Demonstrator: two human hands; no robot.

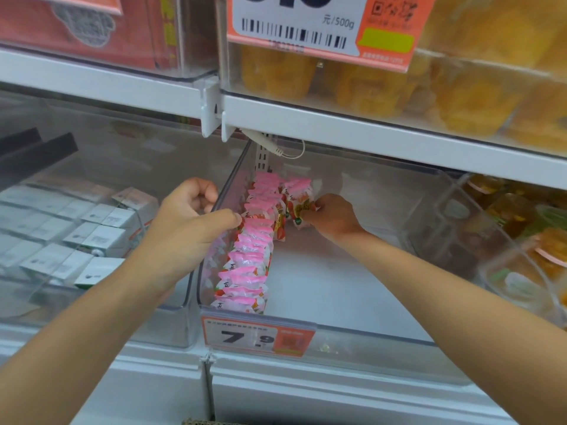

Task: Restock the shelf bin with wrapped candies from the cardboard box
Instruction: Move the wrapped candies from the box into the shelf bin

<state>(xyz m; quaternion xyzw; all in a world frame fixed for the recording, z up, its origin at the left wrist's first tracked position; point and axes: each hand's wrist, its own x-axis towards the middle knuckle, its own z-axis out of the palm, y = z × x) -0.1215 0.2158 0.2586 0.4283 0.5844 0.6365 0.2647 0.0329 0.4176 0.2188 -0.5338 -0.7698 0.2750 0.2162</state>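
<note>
Deep inside the clear shelf bin (352, 337), toward its back left corner, the right hand (333, 217) has its fingers curled round a wrapped candy (299, 211), a pink-topped packet held just beside the far end of the row. The left hand (190, 214) sits at the top edge of the bin's left wall with its fingers curled in and its thumb tip touching the row; whether it grips anything cannot be told. The row of wrapped candies (248, 259) stands packed on edge along the left wall, running from the front edge to the back, while the right part of the bin floor is bare. A price tag (257, 335) is clipped at the front left corner. Left of the bin, a neighbouring bin holds white boxes (101, 237); on the shelf above are yellow sweets (383, 87) behind a large price label (306, 29).
</note>
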